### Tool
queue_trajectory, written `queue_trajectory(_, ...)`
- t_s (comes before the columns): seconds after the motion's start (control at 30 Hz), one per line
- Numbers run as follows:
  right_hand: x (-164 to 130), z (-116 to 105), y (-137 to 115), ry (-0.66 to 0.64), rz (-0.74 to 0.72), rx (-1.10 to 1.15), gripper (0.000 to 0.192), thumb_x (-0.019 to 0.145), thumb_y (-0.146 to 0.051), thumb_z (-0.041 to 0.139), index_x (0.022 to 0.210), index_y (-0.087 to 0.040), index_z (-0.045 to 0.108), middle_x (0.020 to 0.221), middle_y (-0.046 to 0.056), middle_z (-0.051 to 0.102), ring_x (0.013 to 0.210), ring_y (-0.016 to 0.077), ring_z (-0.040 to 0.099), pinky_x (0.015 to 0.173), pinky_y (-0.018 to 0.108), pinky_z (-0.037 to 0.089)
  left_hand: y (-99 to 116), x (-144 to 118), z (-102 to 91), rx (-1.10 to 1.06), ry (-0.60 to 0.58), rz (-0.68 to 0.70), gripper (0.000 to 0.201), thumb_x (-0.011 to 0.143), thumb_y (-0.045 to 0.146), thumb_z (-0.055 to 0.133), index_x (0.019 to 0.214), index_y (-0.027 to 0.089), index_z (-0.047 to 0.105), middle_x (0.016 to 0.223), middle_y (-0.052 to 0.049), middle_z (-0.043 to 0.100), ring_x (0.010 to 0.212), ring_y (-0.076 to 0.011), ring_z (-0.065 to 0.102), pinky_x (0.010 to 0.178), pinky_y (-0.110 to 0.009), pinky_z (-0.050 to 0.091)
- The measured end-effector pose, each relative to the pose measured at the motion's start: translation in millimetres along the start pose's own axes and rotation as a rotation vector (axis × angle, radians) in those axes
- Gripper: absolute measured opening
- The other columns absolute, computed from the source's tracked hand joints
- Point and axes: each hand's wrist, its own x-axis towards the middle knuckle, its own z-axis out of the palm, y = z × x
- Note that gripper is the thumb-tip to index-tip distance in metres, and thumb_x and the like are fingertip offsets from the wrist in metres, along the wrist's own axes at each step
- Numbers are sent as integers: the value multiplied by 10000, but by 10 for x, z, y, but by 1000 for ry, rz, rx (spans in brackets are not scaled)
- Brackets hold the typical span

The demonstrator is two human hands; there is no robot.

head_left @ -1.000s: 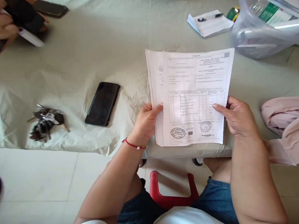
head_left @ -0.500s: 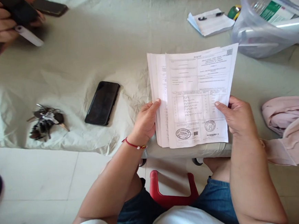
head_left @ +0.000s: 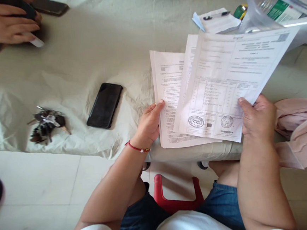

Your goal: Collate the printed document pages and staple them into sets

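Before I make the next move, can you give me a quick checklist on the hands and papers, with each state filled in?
1. Left hand gripping the left papers: ok.
2. Right hand gripping the stamped sheet: ok.
3. Edges lined up: not ok, fanned apart but overlapping.
4. Oval stamp and round stamp uncovered: ok.
5. Black phone apart from the papers: ok.
6. Exact sheet count: cannot tell.
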Motion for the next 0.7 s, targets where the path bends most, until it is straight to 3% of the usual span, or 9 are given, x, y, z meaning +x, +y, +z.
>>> queue_trajectory(0.1, -36, 61, -81, 232, -73, 84, 193, 768, -269, 909, 935, -299, 818, 1059, 47, 855, 1050, 348, 809, 1029, 566, 652, 5, -8, -9, -1, -6, 6, 393, 840, 536, 908, 1009, 191, 827, 1109, -142, 879, 1220, -375, 808, 1067, -488, 670)
queue_trajectory(0.2, -52, 84, -130, 283, -87, 133, 192, 767, -239, 909, 929, -297, 825, 1077, 42, 853, 1104, 348, 809, 1076, 560, 644, 11, -13, -25, -2, -4, 2, 409, 838, 540, 914, 1027, 188, 827, 1120, -140, 878, 1222, -375, 807, 1072, -488, 664)
queue_trajectory(0.4, -63, 86, -157, 282, -92, 118, 174, 801, -277, 882, 949, -333, 810, 1132, 30, 851, 1170, 372, 799, 1097, 595, 649, 16, -8, -47, 9, -17, 7, 410, 863, 543, 888, 1058, 188, 825, 1121, -140, 875, 1249, -377, 799, 1091, -494, 653)
queue_trajectory(0.57, -75, 125, -165, 248, -99, 188, 195, 778, -245, 901, 943, -306, 817, 1099, 37, 850, 1122, 340, 803, 1096, 564, 643, 14, -10, -27, 10, -10, 4, 415, 837, 550, 906, 1027, 189, 827, 1114, -137, 876, 1244, -377, 799, 1079, -487, 660)
queue_trajectory(0.7, -107, 157, -155, 123, -60, 161, 236, 747, -316, 934, 943, -332, 803, 1090, 29, 858, 1066, 338, 801, 1062, 597, 647, 2, -7, 4, 18, -10, 8, 421, 836, 553, 908, 1046, 199, 823, 1109, -142, 877, 1235, -384, 801, 1070, -494, 664)
